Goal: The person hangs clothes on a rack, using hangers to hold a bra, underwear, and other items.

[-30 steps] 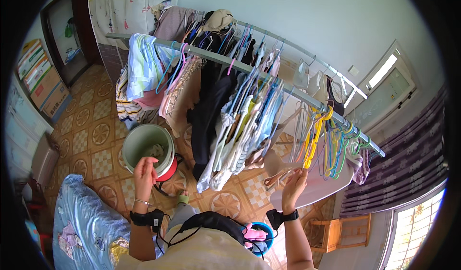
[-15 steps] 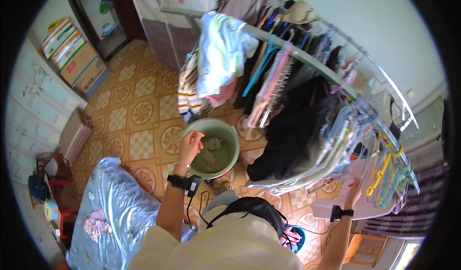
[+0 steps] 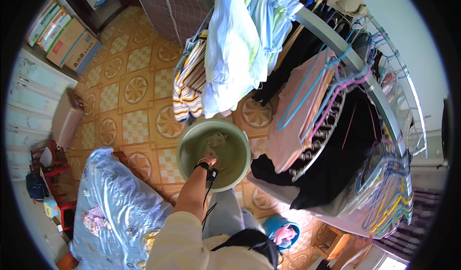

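One left hand (image 3: 210, 156): down inside the bucket; whether its fingers are spread, pressed together or pinching cloth, I cannot tell.
Pale cloth (image 3: 217, 139): in the bucket, just beyond the fingers, with more beside them.
Green bucket (image 3: 189, 147): its wall surrounds the fingers.
Striped garment (image 3: 188, 90): hanging well beyond the fingers.
Pink cloth (image 3: 295, 114): hanging to the right of the fingers, farther out.
Blue basin (image 3: 270, 222): right of the fingers, closer to the body, pink fabric (image 3: 284, 233) inside.
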Motion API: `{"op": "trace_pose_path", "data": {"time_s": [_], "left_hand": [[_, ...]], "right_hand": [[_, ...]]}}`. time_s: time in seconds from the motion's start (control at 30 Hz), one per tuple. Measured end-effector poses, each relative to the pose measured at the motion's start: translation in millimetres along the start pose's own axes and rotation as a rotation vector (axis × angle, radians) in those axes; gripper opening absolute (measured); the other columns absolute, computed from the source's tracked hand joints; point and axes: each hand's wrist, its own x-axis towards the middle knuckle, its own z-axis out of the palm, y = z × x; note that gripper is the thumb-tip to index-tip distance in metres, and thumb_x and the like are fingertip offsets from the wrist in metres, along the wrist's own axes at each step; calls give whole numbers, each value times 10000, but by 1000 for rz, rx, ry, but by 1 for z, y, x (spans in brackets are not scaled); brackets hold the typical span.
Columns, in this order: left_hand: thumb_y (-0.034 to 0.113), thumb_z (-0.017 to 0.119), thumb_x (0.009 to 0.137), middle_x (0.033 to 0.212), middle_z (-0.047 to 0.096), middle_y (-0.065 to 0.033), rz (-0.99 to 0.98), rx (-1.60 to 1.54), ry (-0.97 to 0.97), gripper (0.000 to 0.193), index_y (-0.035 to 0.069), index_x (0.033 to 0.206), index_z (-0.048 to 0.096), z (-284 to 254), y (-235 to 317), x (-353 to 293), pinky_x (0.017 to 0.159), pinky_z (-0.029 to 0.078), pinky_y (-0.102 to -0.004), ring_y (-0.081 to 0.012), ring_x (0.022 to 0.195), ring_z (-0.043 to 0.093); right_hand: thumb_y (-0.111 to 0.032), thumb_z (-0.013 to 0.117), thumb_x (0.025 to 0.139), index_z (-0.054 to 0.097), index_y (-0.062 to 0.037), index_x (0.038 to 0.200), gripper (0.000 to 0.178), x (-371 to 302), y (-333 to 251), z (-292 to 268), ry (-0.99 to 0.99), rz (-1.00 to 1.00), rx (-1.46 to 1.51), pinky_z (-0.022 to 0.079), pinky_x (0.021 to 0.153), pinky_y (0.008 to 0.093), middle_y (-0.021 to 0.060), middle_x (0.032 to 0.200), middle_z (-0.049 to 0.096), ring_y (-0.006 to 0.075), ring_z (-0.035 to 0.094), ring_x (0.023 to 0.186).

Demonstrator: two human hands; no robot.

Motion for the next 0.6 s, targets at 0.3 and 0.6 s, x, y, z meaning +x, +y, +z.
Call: {"op": "trace_pose_path", "data": {"time_s": [0.3, 0.6], "left_hand": [[315, 578, 845, 1249, 519, -149, -398, 29, 295, 460, 99, 1245, 506, 52, 20, 71, 966, 418, -421, -319, 1128, 509], [305, 575, 835, 1080, 584, -176, -340, -70, 335, 385, 34, 1109, 565, 34, 25, 88, 859, 452, -420, -311, 982, 574]], "right_hand": [[-159, 615, 899, 520, 47, 1225, 398, -12, -174, 15, 21, -124, -195, 389, 1015, 443, 215, 1252, 512, 349, 490, 1166], [-216, 541, 938, 601, 48, 1139, 337, -12, -223, 51, -85, -67, -108, 389, 1003, 413, 190, 1218, 555, 322, 499, 1165]]}}
